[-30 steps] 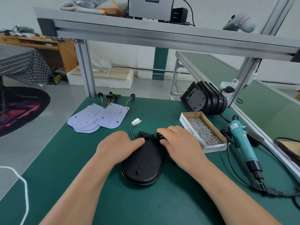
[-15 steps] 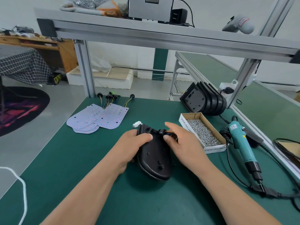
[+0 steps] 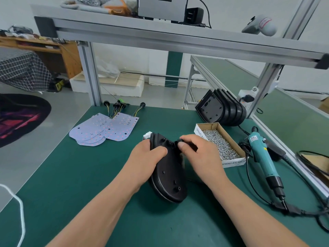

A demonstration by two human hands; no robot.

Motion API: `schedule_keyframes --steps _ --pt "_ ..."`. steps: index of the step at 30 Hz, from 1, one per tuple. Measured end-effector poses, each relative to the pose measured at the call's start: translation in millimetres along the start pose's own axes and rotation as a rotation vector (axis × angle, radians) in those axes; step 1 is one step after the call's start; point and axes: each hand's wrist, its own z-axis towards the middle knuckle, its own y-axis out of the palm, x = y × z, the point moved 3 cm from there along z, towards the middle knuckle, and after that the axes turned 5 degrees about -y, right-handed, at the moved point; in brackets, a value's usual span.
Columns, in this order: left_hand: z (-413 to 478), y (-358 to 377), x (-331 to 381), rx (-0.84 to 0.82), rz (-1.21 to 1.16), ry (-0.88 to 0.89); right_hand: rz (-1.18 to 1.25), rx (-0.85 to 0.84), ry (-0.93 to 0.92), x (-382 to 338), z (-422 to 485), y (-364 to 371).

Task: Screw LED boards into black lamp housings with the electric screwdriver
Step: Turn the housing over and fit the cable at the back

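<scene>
Green counter (image 3: pixel 71 193), near to far. One lamp housing (image 3: pixel 167 177) stands tilted on its rounded end at centre. Left hand (image 3: pixel 144 157) fingers (image 3: pixel 160 150) are clamped on its left edge. Right hand (image 3: pixel 201 154) fingers (image 3: pixel 183 145) pinch a small black part (image 3: pixel 178 143) at its upper edge. One screwdriver (image 3: pixel 265 157) lies right. One box of screws (image 3: pixel 233 162) sits beside it. About four LED boards (image 3: pixel 106 129) overlap far left. About five spare housings (image 3: pixel 220 109) lean far right.

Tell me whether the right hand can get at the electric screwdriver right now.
Probably yes: the electric screwdriver lies uncovered to the right of the right hand, though that hand now pinches a part on the black housing.
</scene>
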Motion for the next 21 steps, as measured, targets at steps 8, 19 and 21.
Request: schedule_keyframes --steps 8,19,21 --pt "-4.6 2.0 5.1 0.039 0.078 -0.001 0.158 -0.086 0.106 9.9 4.2 -6.5" --pt "-4.2 2.8 3.6 0.059 0.101 -0.008 0.156 -0.093 0.037 4.7 2.1 -8.3" --pt "-3.6 1.9 2.6 0.066 0.12 -0.018 0.11 -0.083 0.004 2.2 0.9 -8.7"
